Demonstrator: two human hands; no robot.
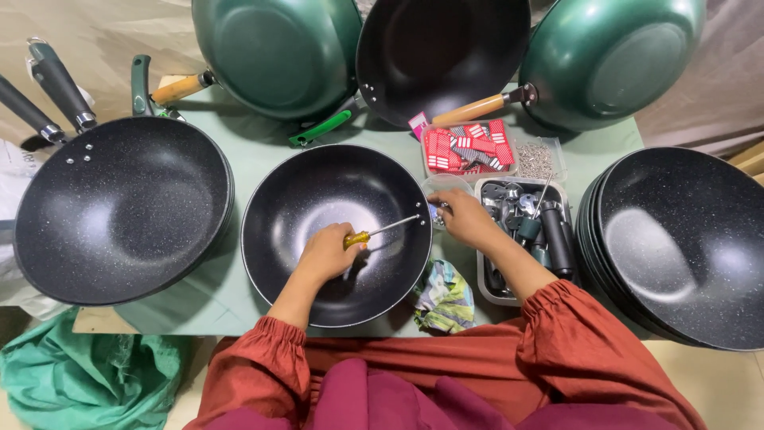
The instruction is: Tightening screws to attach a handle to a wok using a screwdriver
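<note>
We drive a screwdriver (380,231) at the rim of the handleless pan (337,232) at the table's (239,159) front edge, left hand (328,253) gripping, right hand (464,219) pinching outside; no handle is fitted yet

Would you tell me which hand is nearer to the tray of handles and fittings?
Right. The right hand is at the pan's rim, just beside the tray. The left hand is inside the pan, gripping a screwdriver, farther from the tray.

Red packets box (468,148), crumpled cloth (444,296) — green woks (278,52) behind.
</note>
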